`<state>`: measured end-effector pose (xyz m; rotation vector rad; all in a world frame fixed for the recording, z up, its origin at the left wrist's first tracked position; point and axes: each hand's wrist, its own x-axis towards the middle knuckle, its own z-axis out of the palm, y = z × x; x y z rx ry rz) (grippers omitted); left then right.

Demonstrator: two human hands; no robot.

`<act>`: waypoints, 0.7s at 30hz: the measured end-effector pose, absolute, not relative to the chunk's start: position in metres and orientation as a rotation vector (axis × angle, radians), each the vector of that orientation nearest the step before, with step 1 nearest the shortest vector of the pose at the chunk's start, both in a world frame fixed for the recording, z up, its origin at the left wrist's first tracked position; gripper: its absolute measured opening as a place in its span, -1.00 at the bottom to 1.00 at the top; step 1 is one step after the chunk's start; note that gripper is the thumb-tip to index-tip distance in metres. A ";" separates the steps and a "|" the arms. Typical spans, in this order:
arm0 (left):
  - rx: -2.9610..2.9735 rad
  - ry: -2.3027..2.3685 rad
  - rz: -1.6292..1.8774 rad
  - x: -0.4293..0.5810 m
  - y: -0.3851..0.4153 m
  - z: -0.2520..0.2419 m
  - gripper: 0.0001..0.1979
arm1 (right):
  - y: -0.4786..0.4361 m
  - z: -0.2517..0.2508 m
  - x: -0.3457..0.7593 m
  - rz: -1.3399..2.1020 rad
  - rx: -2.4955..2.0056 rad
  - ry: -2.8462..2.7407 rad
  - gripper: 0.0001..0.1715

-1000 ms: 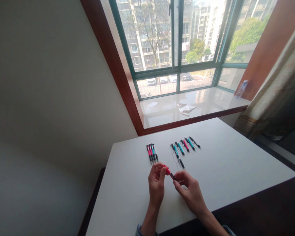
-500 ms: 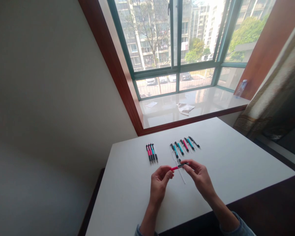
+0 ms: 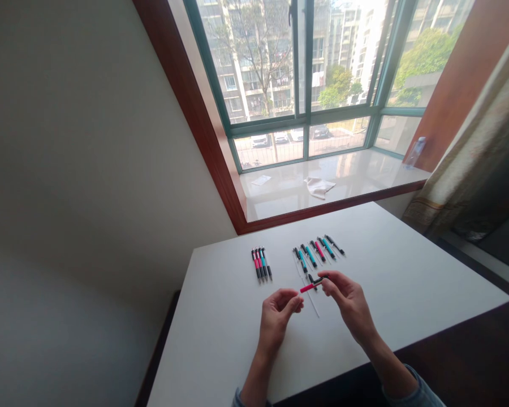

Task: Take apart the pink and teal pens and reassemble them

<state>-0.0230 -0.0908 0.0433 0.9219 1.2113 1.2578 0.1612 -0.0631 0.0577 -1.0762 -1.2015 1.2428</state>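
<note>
My right hand [image 3: 348, 302] pinches a pink and black pen [image 3: 313, 284] by its black end, a little above the white table [image 3: 390, 282]. My left hand [image 3: 276, 319] hovers just left of the pen's pink tip, fingers curled in a loose pinch, apart from the pen, and what it may hold is not visible. A thin clear refill [image 3: 311, 302] lies on the table under the hands. Beyond them lie a tight group of pens [image 3: 262, 263] on the left and a spread row of teal, pink and black pens [image 3: 318, 250] on the right.
A wide window sill [image 3: 356, 181] behind the table carries a crumpled white cloth [image 3: 319, 187], a small paper [image 3: 261, 180] and a plastic bottle [image 3: 414, 152]. A curtain [image 3: 470, 169] hangs at the right. A plain wall is on the left.
The two hands held the pen together; now the left hand has let go and drawn back slightly. The right hand has carried the pen up and to the right.
</note>
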 end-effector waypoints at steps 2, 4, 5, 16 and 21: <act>0.922 1.224 1.270 -0.024 -0.090 0.042 -0.70 | -0.062 0.054 0.166 1.191 -1.100 -1.191 -0.62; 0.932 1.240 1.291 -0.025 -0.090 0.041 -0.71 | -0.060 0.049 0.172 1.100 -1.134 -1.199 -0.62; 0.937 1.249 1.302 -0.026 -0.090 0.041 -0.71 | -0.060 0.046 0.176 1.028 -1.156 -1.224 -0.63; 0.967 1.297 1.331 -0.026 -0.088 0.041 -0.75 | -0.068 0.002 0.207 0.399 -1.217 -1.834 -0.67; 0.977 1.308 1.326 -0.027 -0.087 0.042 -0.74 | -0.072 -0.004 0.205 0.415 -1.225 -1.950 -0.64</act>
